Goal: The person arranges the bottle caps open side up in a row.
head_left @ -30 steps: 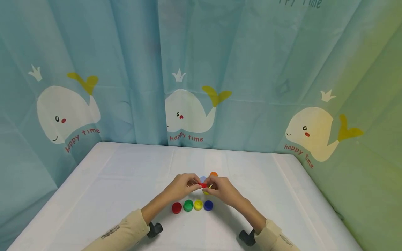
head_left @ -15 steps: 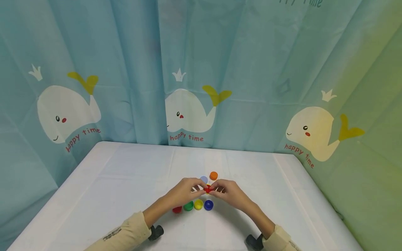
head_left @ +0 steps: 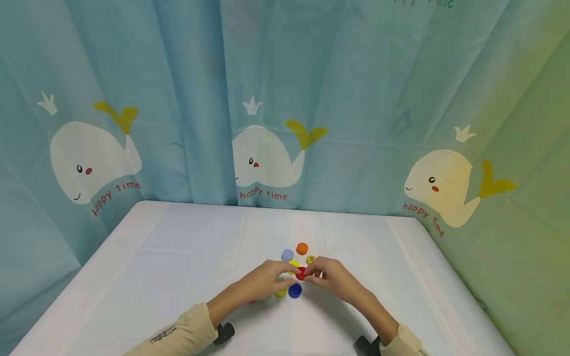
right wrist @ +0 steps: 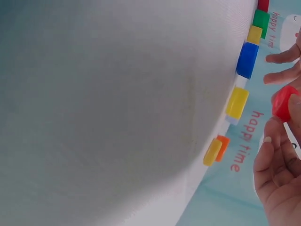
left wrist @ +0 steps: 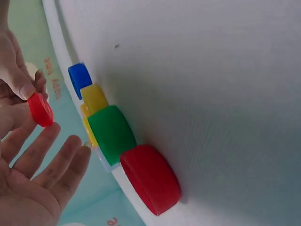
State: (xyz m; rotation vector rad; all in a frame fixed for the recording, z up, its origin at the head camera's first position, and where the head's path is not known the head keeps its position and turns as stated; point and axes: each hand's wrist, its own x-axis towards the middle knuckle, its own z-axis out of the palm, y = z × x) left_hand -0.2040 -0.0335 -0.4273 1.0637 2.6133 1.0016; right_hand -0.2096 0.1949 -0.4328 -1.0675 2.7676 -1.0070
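My right hand (head_left: 331,278) pinches a round red plastic disc (head_left: 301,273) between thumb and fingertips, above the table. In the left wrist view the red disc (left wrist: 41,110) is tilted, its rim showing. From the left, my left hand (head_left: 267,278) reaches with its index fingertip at the disc, while its thumb stands apart and the other fingers are loosely extended (left wrist: 44,181). Under the hands lies a row of round plastic cups: blue (head_left: 295,290), yellow (head_left: 281,292), green (left wrist: 112,135) and red (left wrist: 150,180). The left hand largely hides the green and red ones in the head view.
Behind the hands on the white table (head_left: 191,242) lie an orange disc (head_left: 302,248), a pale blue disc (head_left: 287,255), a yellow disc (head_left: 293,267) and a yellow button-like piece with holes (head_left: 311,259). A whale-print curtain (head_left: 356,173) hangs behind the table.
Both hands have moved right and slightly nearer with the red disc, uncovering the yellow pieces behind. The left thumb has come away from the disc; the left hand now covers the green and red cups.
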